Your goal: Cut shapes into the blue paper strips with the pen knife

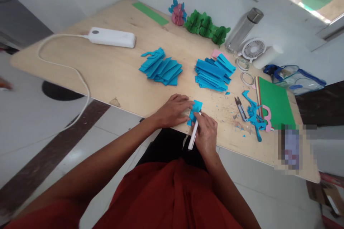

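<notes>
A small piece of blue paper lies near the front edge of the table. My left hand rests at its left side, fingers stretched out and thumb apart, the tips touching the paper. My right hand is closed around a white pen, whose upper end slants back toward my body. The pen's far end meets the paper, partly hidden by my fingers. Beyond my hands sit two stacks of folded blue paper, a left stack and a right stack.
Thread snips and blue scraps lie to the right, beside green sheets. Tape rolls, a small fan and a bottle stand farther back. Green paper shapes line the wall; a white corded device is left.
</notes>
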### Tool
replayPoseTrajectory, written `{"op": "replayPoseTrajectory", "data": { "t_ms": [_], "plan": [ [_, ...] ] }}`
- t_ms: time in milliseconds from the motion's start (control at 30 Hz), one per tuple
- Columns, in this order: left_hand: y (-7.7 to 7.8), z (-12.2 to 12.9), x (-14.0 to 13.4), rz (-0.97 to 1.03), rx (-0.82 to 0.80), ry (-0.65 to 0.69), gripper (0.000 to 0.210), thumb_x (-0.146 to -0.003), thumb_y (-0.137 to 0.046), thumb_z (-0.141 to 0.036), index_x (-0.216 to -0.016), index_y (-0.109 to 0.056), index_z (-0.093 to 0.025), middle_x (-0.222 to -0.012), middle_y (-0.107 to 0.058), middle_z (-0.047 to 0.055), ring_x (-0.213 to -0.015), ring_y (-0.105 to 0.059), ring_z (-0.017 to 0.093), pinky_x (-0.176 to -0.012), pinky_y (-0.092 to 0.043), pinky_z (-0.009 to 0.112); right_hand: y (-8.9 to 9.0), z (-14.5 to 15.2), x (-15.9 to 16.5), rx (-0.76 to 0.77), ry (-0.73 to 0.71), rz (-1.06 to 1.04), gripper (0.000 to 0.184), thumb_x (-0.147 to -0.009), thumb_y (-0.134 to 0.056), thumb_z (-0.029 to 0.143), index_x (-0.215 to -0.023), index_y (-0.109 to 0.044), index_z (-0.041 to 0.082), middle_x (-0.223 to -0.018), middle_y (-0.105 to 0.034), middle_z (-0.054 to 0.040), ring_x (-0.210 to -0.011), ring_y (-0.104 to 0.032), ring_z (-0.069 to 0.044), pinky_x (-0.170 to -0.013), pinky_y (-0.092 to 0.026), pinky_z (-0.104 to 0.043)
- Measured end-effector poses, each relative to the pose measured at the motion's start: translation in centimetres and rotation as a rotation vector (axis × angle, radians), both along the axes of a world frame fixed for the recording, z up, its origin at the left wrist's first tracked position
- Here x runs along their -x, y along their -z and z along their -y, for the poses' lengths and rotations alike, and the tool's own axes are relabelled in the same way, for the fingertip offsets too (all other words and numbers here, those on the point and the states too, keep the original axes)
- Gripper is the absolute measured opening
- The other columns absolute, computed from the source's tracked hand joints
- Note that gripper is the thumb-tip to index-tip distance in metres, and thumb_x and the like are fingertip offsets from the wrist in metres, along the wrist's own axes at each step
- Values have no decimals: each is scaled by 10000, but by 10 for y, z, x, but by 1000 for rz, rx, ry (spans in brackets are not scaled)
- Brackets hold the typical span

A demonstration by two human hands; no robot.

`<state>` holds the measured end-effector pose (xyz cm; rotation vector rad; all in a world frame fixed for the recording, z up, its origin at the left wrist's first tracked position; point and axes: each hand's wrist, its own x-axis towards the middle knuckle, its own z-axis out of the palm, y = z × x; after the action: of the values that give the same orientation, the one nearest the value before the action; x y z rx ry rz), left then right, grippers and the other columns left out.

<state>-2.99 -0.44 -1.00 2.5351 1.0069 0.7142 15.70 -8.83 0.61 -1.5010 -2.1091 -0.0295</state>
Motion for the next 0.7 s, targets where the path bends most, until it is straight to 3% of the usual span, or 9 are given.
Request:
{"op": "replayPoseTrajectory", "data": {
  "t_ms": [200,367,700],
  "plan": [
    [-1,1,0,11,-13,-8,356,-869,-622,-335,-1199,-591,-204,-1306,-642,54,-1286,-492,271,-1132,-303,436,-1,0,1,5,-8,-17,377,-915,-484,80,-1255,-606,187,-1135,-722,-111,-1183,-600,-254,-942,-405,-401],
    [1,0,0,8,-19,-3,452,-829,-700,-414,-1214,-589,-205,-1307,-641,62,-1279,-500,285,-1133,-306,444,-1,0,2,14,-3,-16,382,-909,-486,83,-1257,-606,188,-1139,-719,-113,-1189,-596,-257,-938,-404,-398],
    [3,-1,1,8,-15,2,419,-826,-713,-395,-1188,-601,-217,-1321,-635,53,-1293,-493,279,-1139,-298,441,-1,0,1,14,-15,-22,389,-909,-489,80,-1267,-596,187,-1147,-716,-116,-1201,-588,-259,-953,-396,-408]
  ]
}}
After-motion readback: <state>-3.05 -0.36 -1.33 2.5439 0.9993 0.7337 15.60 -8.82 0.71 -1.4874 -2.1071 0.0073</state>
